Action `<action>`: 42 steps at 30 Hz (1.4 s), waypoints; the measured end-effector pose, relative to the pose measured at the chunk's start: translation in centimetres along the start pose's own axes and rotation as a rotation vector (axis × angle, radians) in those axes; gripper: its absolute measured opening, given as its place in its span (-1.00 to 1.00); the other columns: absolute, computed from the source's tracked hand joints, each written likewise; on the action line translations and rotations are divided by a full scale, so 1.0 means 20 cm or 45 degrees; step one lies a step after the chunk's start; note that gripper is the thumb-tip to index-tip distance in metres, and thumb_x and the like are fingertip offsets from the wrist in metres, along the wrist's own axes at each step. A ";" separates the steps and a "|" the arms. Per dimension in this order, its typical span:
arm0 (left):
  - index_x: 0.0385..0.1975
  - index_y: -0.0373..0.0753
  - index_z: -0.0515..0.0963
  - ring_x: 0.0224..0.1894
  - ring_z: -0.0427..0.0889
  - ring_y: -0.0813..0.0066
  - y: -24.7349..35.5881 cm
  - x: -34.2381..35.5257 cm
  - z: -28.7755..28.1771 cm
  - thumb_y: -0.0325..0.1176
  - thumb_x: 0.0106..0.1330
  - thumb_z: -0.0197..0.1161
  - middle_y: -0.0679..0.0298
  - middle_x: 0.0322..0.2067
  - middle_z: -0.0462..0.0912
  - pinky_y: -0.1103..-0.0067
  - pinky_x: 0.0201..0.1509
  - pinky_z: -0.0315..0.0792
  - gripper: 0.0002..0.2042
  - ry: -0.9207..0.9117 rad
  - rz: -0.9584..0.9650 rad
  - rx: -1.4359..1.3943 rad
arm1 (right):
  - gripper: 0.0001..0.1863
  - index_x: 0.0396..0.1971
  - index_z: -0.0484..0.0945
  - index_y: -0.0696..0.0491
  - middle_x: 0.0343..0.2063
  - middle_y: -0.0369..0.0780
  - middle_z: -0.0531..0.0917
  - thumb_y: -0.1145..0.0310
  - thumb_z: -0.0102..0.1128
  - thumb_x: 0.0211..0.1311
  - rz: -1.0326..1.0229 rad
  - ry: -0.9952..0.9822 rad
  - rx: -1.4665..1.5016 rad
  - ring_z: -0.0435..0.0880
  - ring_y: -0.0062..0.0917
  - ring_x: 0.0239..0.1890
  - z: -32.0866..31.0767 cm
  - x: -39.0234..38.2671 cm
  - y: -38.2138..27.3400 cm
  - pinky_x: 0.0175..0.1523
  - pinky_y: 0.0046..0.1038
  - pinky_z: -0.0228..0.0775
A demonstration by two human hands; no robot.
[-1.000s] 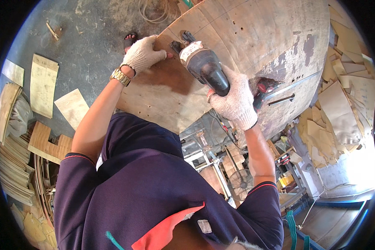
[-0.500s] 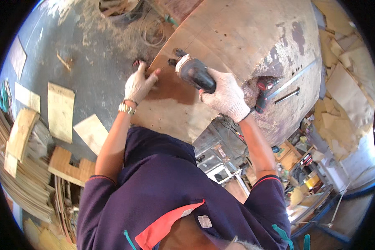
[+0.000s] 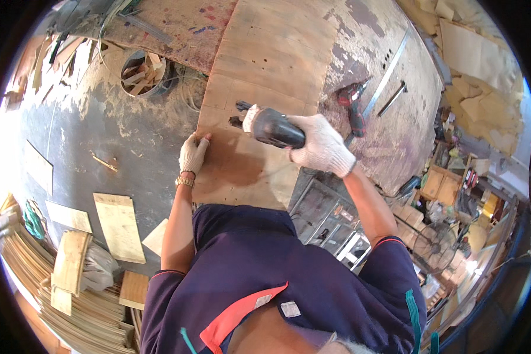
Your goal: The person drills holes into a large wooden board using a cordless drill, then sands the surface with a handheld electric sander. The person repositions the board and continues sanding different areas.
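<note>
A pale plywood sheet (image 3: 271,53) lies in front of me over a worn, stained worktop. My left hand (image 3: 193,154), in a white glove with bare fingertips, is closed on the sheet's left edge. My right hand (image 3: 321,144), also gloved in white, wraps round the black barrel-shaped body of a power tool (image 3: 277,128), perhaps a trim router. The tool is tilted over the sheet, its dusty whitish collar and dark end parts pointing left. Whether it touches the wood I cannot tell. A dark shadow lies on the sheet below it.
Right of the sheet lie a red-and-black cordless drill (image 3: 354,109), a metal straightedge (image 3: 386,71) and a hammer-like tool (image 3: 392,99). A bucket of wood scraps (image 3: 146,74) stands at far left. Thin wood pieces (image 3: 119,227) lie on the grey floor, near stacked boards (image 3: 82,312).
The view has turned, so the sheet now runs straighter away from me. My left hand has drawn its fingers in on the edge. The right hand still holds the tool, now lying more level.
</note>
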State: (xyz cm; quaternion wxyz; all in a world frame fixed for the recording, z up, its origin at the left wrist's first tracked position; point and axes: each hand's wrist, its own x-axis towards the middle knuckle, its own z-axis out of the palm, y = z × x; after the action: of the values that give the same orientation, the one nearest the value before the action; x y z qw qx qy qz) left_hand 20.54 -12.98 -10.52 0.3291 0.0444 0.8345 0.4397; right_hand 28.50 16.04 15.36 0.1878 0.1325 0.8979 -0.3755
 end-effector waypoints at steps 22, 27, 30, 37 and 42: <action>-0.27 -0.34 0.61 -0.38 0.60 0.02 0.14 0.62 -0.10 0.27 0.40 0.14 -0.02 -0.44 0.67 0.23 -0.22 0.45 -0.37 0.203 0.156 0.312 | -0.85 -0.32 0.69 0.16 -0.67 -0.31 0.60 0.46 0.28 0.10 1.171 1.298 1.043 0.54 -0.68 -0.65 0.85 -1.07 0.07 -0.51 -0.51 0.33; -0.45 -0.42 0.60 -0.52 0.48 0.03 0.26 0.67 -0.15 0.24 0.44 0.12 -0.04 -0.60 0.56 0.22 -0.33 0.36 -0.33 0.308 0.323 0.301 | -0.87 -0.37 0.69 0.18 -0.66 -0.32 0.60 0.45 0.28 0.13 1.261 1.449 1.174 0.55 -0.65 -0.65 1.02 -1.13 -0.05 -0.50 -0.48 0.35; -0.46 -0.44 0.61 -0.50 0.58 -0.05 0.26 0.86 -0.39 0.22 0.48 0.05 -0.10 -0.57 0.62 0.19 -0.33 0.39 -0.32 0.343 0.390 0.471 | -0.86 -0.37 0.68 0.20 -0.64 -0.29 0.61 0.45 0.27 0.12 1.251 1.414 1.132 0.57 -0.63 -0.63 1.11 -1.12 -0.11 -0.48 -0.46 0.37; -0.37 -0.43 0.66 -0.40 0.63 -0.21 0.45 0.95 -0.78 0.19 0.53 -0.08 -0.20 -0.47 0.66 0.15 -0.28 0.47 -0.32 0.319 0.575 0.814 | -0.75 -0.33 0.67 0.23 -0.63 -0.12 0.63 0.37 0.23 0.03 1.430 1.279 0.837 0.64 -0.42 -0.57 1.13 -1.15 -0.22 -0.37 -0.32 0.46; -0.29 -0.41 0.67 -0.30 0.67 -0.25 0.59 1.14 -1.03 0.11 0.53 -0.03 -0.23 -0.41 0.67 0.14 -0.21 0.49 -0.40 0.335 0.895 0.910 | -0.70 -0.29 0.67 0.23 -0.65 -0.09 0.63 0.34 0.23 0.02 1.410 1.260 0.889 0.70 -0.37 -0.59 1.05 -1.11 -0.26 -0.39 -0.32 0.50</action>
State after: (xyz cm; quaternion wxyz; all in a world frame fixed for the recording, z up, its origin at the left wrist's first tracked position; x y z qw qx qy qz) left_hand -11.91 -12.08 -4.97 0.0181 0.3760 0.9016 0.2132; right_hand 51.40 -4.88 14.83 -0.1240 0.7576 0.5128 -0.3842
